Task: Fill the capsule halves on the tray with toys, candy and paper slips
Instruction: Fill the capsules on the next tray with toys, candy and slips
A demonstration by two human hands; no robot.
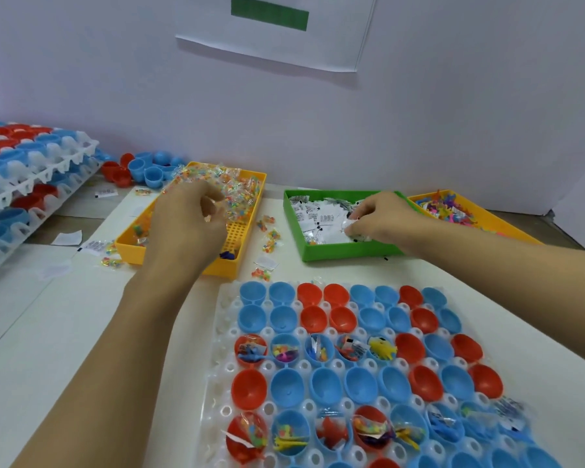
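A white tray [223,332] in front of me carries rows of blue and red capsule halves [325,386]. Some halves in the third row and the near row contain toys, candy and slips; the others are bare. My left hand [186,221] is over the yellow bin [223,266] of wrapped candy packets [230,187], fingers curled, pinching a packet. My right hand [375,217] reaches into the green bin [338,253] of white paper slips [318,214] and pinches slips at its fingertips.
A second yellow bin [507,228] of small colourful toys stands at the far right. Stacked trays of capsule halves [31,170] sit at the left, with loose halves [142,170] behind the candy bin. Stray candy packets [271,238] and slips lie between the bins. A wall rises close behind.
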